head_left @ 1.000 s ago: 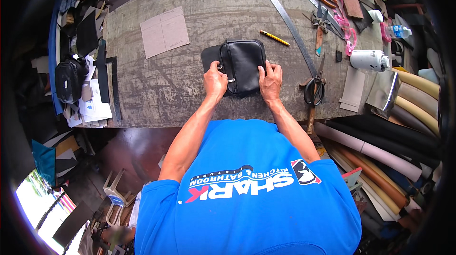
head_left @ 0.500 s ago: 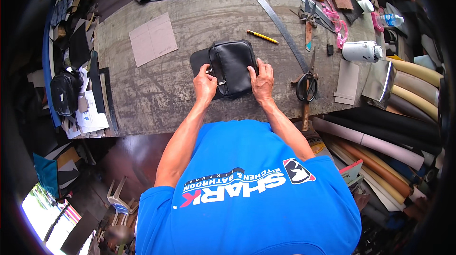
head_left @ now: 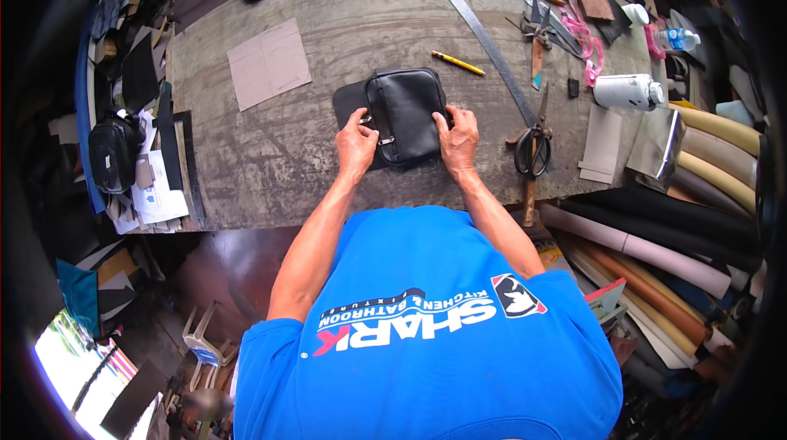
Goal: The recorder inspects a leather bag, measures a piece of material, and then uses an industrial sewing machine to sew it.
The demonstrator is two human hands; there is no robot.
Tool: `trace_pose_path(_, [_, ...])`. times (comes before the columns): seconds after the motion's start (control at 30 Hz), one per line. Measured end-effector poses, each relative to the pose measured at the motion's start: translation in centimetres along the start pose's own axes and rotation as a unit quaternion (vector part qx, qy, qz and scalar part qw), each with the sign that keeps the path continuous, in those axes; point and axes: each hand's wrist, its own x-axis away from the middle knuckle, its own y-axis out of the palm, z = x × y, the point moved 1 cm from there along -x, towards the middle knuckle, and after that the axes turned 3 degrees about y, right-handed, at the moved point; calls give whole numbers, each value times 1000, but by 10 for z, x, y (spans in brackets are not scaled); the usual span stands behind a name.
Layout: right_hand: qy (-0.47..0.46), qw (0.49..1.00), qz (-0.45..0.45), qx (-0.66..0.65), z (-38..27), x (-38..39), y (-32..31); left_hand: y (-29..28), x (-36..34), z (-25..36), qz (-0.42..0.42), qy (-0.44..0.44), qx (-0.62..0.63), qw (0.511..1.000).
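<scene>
A black leather pouch (head_left: 405, 120) lies on the worktable (head_left: 262, 145), with a flat flap under its left side and a zipper with two metal pulls (head_left: 385, 141) along the front panel's left edge. My left hand (head_left: 356, 147) is closed at that edge, its thumb and forefinger pinched at the upper zipper pull. Curled round the pouch's right edge is my right hand (head_left: 459, 142), thumb toward the top face. Both forearms reach in from below.
Steel rulers (head_left: 467, 13), a pencil (head_left: 457, 62), black-handled scissors (head_left: 532, 155), pliers and white bottle (head_left: 623, 91) sit right of the pouch. A marked card (head_left: 269, 63) lies upper left. Scraps and a black bag (head_left: 113, 153) line the left edge; material rolls (head_left: 639, 259) fill the lower right.
Compared with a second ago, the whole view has shifted slightly, putting table and pouch a little further left. Both hands remain on the pouch, with only slight finger movement.
</scene>
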Motion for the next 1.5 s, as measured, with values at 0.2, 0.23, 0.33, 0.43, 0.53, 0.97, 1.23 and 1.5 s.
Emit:
trace_pose_path(0.2, [-1,1000,-15,20,2,-2,-3,4,0,-5,5,10,18,1000])
trace_pose_path(0.23, [1,1000,-17,27,3,-2,-2,4,0,-5,13,4,23,1000])
trace_pose_path(0.33, [-2,999,-17,27,2,-3,-2,4,-1,-6,13,2,26,1000])
trace_pose_path(0.43, [0,999,-22,24,4,-5,-1,4,-2,-6,24,3,27,999])
trace_pose_path(0.53, [-8,999,-18,33,9,-7,0,3,-4,-3,17,32,20,999])
trace_pose_path(0.97, [-9,996,-44,78,0,-15,-6,0,-8,-6,-26,20,78,996])
trace_pose_path(1.23, [17,994,-58,96,-6,-20,-10,-10,-6,1,-40,158,-44,986])
trace_pose_path(1.5, [3,993,-55,105,-4,-20,-8,-23,-2,1,-35,267,-247,931])
